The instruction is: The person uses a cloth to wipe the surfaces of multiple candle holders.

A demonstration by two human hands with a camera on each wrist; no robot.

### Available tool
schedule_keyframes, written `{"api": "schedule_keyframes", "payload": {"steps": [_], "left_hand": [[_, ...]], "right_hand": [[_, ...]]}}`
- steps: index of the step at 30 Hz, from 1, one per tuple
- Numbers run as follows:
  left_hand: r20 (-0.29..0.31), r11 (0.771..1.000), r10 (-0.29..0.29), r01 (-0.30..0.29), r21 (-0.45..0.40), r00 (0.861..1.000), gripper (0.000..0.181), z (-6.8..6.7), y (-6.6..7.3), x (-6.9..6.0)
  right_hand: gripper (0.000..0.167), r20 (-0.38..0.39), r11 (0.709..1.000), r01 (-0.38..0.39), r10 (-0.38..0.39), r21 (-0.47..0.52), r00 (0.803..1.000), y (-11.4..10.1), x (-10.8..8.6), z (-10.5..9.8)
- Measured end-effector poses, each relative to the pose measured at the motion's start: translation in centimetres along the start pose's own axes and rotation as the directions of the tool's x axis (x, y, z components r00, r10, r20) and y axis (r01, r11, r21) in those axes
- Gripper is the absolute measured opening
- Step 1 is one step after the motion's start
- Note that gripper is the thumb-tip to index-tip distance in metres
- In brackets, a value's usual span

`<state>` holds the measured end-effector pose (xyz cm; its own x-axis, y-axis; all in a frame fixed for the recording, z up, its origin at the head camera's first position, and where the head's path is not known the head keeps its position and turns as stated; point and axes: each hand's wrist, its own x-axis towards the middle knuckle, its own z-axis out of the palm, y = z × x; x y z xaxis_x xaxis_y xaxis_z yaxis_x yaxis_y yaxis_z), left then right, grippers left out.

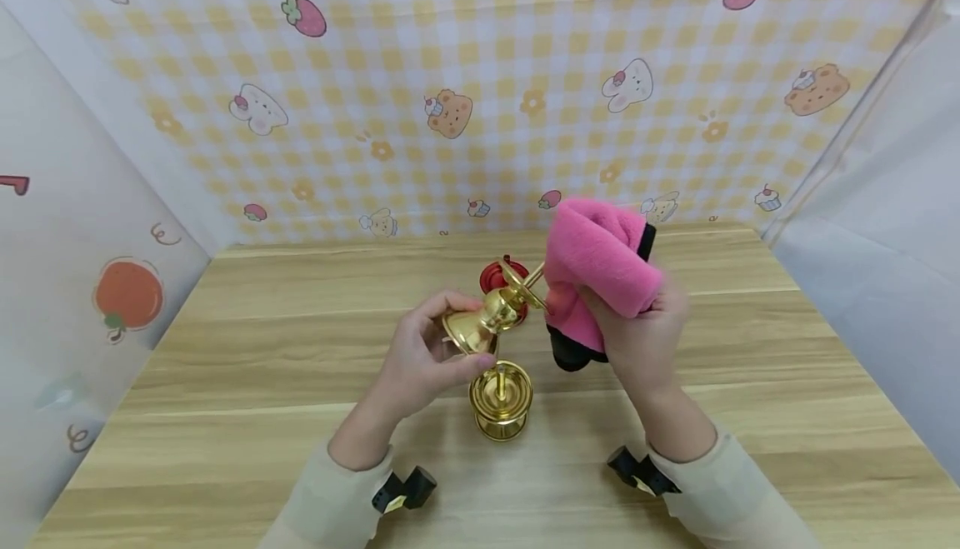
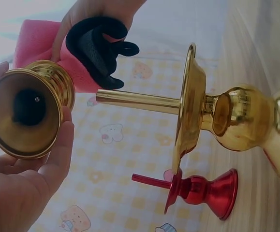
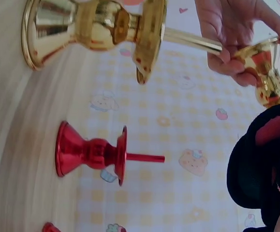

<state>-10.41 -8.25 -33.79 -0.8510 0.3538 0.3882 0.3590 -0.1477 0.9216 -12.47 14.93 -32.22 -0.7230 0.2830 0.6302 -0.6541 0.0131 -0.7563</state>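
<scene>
My left hand (image 1: pixel 420 357) holds a gold candlestick (image 1: pixel 498 309) by its flared base, tilted with its thin stem up to the right. In the left wrist view the hollow underside of that base faces the camera. My right hand (image 1: pixel 645 336) grips a pink cloth (image 1: pixel 592 266) with black edging, bunched at the stem end of the candlestick; the cloth hides the stem's tip. A second gold candlestick (image 1: pixel 501 399) stands upright on the table just below the held one. Behind it stands a smaller red candlestick (image 3: pixel 91 152), partly covered in the head view.
The wood-grain table (image 1: pixel 300 382) spreads around both hands. At its back hangs a yellow checked cloth backdrop (image 1: pixel 495 157), with pale side sheets at left and right. Another small red piece (image 3: pixel 50 227) shows at the right wrist view's lower edge.
</scene>
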Motion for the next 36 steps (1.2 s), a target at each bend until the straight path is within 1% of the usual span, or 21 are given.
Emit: {"api": "schedule_keyframes", "payload": {"steps": [4, 6, 9, 11, 13, 15, 16, 19, 20, 22, 23, 24, 25, 26, 28, 29, 30, 31, 33, 34, 36], "left_hand": [[-0.01, 1.0, -0.017, 0.016, -0.001, 1.0, 0.054, -0.1, 0.0, -0.1], [-0.018, 0.999, -0.036, 0.036, 0.005, 0.999, 0.051, -0.1, -0.1, -0.1], [-0.037, 0.997, -0.078, 0.079, 0.016, 0.996, 0.046, -0.2, -0.1, 0.1], [-0.049, 0.995, -0.101, 0.102, 0.019, 0.994, 0.045, -0.2, -0.2, 0.1], [-0.059, 0.993, -0.12, 0.121, 0.011, 0.991, 0.045, -0.2, -0.1, 0.1], [-0.067, 0.992, -0.128, 0.128, -0.001, 0.989, 0.046, -0.2, 0.0, 0.1], [-0.071, 0.991, -0.131, 0.13, -0.007, 0.989, 0.047, -0.2, 0.1, 0.1], [-0.08, 0.991, -0.136, 0.135, -0.023, 0.987, 0.05, -0.2, 0.3, 0.0], [-0.082, 0.99, -0.139, 0.137, -0.026, 0.987, 0.051, -0.2, 0.4, 0.0], [-0.083, 0.99, -0.143, 0.141, -0.03, 0.986, 0.05, -0.2, 0.6, 0.0], [-0.082, 0.99, -0.142, 0.14, -0.031, 0.986, 0.05, -0.3, 0.6, 0.0], [-0.081, 0.99, -0.143, 0.141, -0.031, 0.986, 0.05, -0.3, 0.6, 0.0], [-0.081, 0.989, -0.144, 0.142, -0.033, 0.986, 0.05, -0.3, 0.7, 0.0], [-0.079, 0.989, -0.144, 0.141, -0.037, 0.986, 0.05, -0.3, 0.7, -0.1], [-0.077, 0.989, -0.142, 0.138, -0.046, 0.987, 0.05, -0.3, 0.6, -0.1], [-0.076, 0.989, -0.141, 0.137, -0.05, 0.987, 0.051, -0.3, 0.6, -0.1], [-0.075, 0.989, -0.141, 0.138, -0.052, 0.987, 0.05, -0.3, 0.6, -0.1], [-0.075, 0.989, -0.141, 0.137, -0.056, 0.987, 0.051, -0.2, 0.6, -0.1], [-0.074, 0.989, -0.139, 0.135, -0.059, 0.988, 0.052, -0.2, 0.6, -0.1], [-0.073, 0.989, -0.138, 0.133, -0.059, 0.988, 0.053, -0.2, 0.6, -0.2], [-0.074, 0.99, -0.135, 0.131, -0.057, 0.988, 0.055, -0.1, 0.6, -0.1]], "right_hand": [[0.033, 0.054, 0.999, 0.035, -0.035, 0.016, 0.998, 0.2, -0.2, 0.3], [0.032, 0.076, 0.998, 0.065, -0.064, 0.0, 0.995, 0.2, -0.2, 0.5], [0.033, 0.125, 0.993, 0.103, -0.096, -0.054, 0.988, -0.1, -0.2, 0.7], [0.033, 0.162, 0.988, 0.113, -0.095, -0.105, 0.982, -0.2, -0.2, 0.7], [0.037, 0.214, 0.983, 0.115, -0.083, -0.142, 0.973, -0.4, -0.2, 0.6], [0.044, 0.279, 0.985, 0.103, -0.06, -0.14, 0.958, -0.6, -0.1, 0.5], [0.049, 0.314, 0.989, 0.092, -0.05, -0.119, 0.948, -0.7, -0.1, 0.5], [0.052, 0.408, 1.0, 0.028, -0.026, 0.0, 0.913, -1.1, -0.2, 0.1], [0.052, 0.432, 0.999, 0.015, -0.028, 0.034, 0.902, -1.3, -0.2, 0.0], [0.049, 0.457, 0.996, 0.028, -0.064, 0.086, 0.887, -1.6, -0.1, -0.3], [0.046, 0.454, 0.994, 0.05, -0.088, 0.096, 0.887, -1.7, 0.0, -0.4], [0.038, 0.447, 0.991, 0.09, -0.125, 0.1, 0.886, -1.7, 0.2, -0.5], [0.031, 0.429, 0.986, 0.134, -0.163, 0.096, 0.889, -1.7, 0.4, -0.5], [0.03, 0.401, 0.978, 0.189, -0.209, 0.088, 0.892, -1.7, 0.6, -0.5], [0.038, 0.329, 0.953, 0.298, -0.299, 0.056, 0.896, -1.4, 0.8, -0.4], [0.041, 0.297, 0.936, 0.352, -0.343, 0.025, 0.891, -1.2, 0.9, -0.4], [0.046, 0.27, 0.915, 0.404, -0.386, -0.012, 0.882, -1.0, 0.9, -0.3], [0.045, 0.244, 0.895, 0.443, -0.418, -0.051, 0.875, -0.8, 0.8, -0.2], [0.039, 0.214, 0.859, 0.499, -0.469, -0.115, 0.857, -0.4, 0.7, -0.1], [0.036, 0.204, 0.846, 0.513, -0.482, -0.143, 0.852, -0.2, 0.6, 0.0], [0.037, 0.19, 0.836, 0.518, -0.487, -0.181, 0.852, 0.0, 0.5, 0.1]]}}
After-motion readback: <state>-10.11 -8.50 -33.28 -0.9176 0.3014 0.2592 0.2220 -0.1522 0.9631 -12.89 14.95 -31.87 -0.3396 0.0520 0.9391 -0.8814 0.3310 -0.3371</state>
